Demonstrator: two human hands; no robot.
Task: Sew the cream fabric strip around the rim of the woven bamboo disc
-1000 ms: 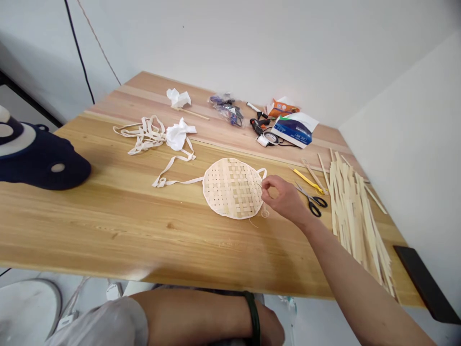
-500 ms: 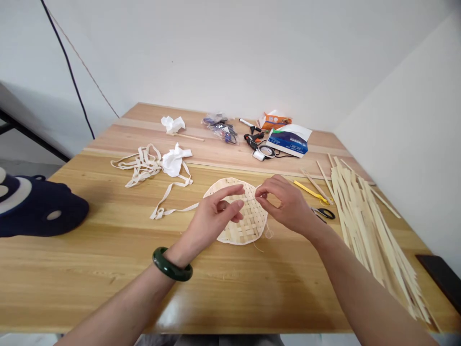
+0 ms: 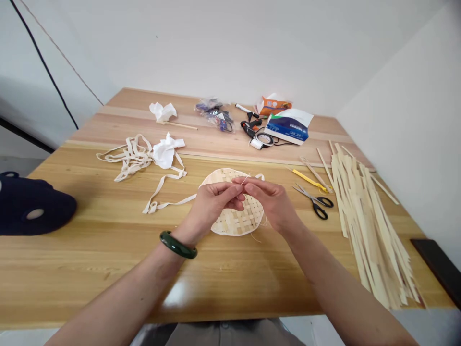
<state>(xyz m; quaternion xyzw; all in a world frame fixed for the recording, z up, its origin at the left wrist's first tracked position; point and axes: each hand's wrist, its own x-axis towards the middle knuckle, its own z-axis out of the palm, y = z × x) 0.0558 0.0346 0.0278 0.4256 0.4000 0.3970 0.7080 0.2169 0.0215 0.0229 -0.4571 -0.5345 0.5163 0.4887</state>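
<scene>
In front of me my left hand (image 3: 216,198) and my right hand (image 3: 269,199) meet, their fingertips pinched together. A thin pale needle (image 3: 246,178) sticks up from between the fingertips; any thread through it is too fine to make out. Below them on the table lies a round woven bamboo-strip mat (image 3: 237,225) with a white bound edge, partly covered by my hands. From its left side runs a cream fabric tape (image 3: 169,205). A dark green bangle (image 3: 178,244) circles my left wrist.
Black-handled scissors (image 3: 317,202), a yellow tool (image 3: 309,179) and many pale bamboo strips (image 3: 367,221) lie to the right. Farther back are a glue gun (image 3: 251,126), a tissue box (image 3: 289,127) and crumpled white tissue (image 3: 166,151). A dark blue object (image 3: 39,204) sits left.
My left hand has closed from spread fingers to a pinch, and the hands have come together over the mat. The needle now shows between them. The scissors have come into fuller view.
</scene>
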